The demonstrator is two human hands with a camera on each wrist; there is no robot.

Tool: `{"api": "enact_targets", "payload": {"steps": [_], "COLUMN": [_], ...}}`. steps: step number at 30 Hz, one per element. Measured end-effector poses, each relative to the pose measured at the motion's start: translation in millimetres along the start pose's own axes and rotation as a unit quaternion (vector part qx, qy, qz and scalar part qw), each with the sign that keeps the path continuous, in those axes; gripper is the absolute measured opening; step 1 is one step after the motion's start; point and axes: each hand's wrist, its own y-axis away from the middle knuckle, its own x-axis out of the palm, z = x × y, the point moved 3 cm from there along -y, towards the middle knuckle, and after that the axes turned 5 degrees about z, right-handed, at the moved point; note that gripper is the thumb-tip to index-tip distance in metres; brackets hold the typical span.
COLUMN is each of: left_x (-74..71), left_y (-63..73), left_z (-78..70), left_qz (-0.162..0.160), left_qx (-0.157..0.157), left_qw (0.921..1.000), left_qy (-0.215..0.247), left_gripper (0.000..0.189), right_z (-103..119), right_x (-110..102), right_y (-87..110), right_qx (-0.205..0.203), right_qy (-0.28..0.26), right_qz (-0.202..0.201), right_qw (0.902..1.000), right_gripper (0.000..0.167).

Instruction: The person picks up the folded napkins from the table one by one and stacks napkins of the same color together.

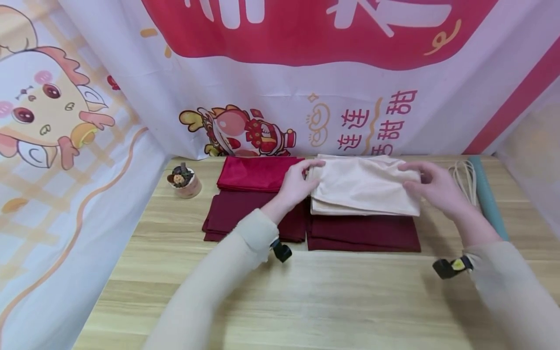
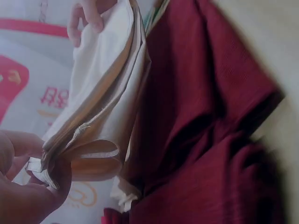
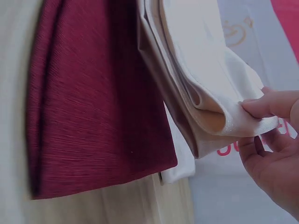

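A folded cream cloth [image 1: 365, 182] is stretched between both hands, over the back right of the table. My left hand [image 1: 298, 183] pinches its left end; in the left wrist view the thumb and fingers close round the layered edge. At the other end my right hand [image 1: 433, 187] pinches the cloth between thumb and fingers, as the right wrist view shows. Just in front of and beneath it lies a folded dark red cloth [image 1: 363, 234]. Another white cloth [image 3: 180, 158] shows behind the dark red one in the right wrist view.
Left of the cream cloth lie a bright red folded cloth [image 1: 258, 173] and a second dark red one [image 1: 249, 214]. A small pot with a figurine [image 1: 185, 181] stands at the back left. Pale cord [image 1: 465, 180] and a teal roll [image 1: 487, 199] lie at right. A printed curtain [image 1: 271, 87] hangs behind.
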Motion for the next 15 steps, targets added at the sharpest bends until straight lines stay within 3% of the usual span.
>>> {"api": "enact_targets", "payload": {"steps": [8,15], "left_x": [0.5,6.2], "left_y": [-40.6,-67.8], "left_z": [14.2,23.9], "left_qz": [-0.019,-0.049], "left_qx": [-0.037,-0.037], "left_qw": [0.999,0.9973], "left_qy": [-0.016,-0.042], "left_gripper": [0.045,0.046], "right_z": [-13,-20], "right_x": [-3,2], "right_y": [-42.8,-68.8], "right_qx": [0.048,0.041], "right_qy": [-0.001,-0.022], "right_qz": [0.008,-0.02], "right_qw": [0.9988,0.9987], "right_gripper": [0.044,0.039]}}
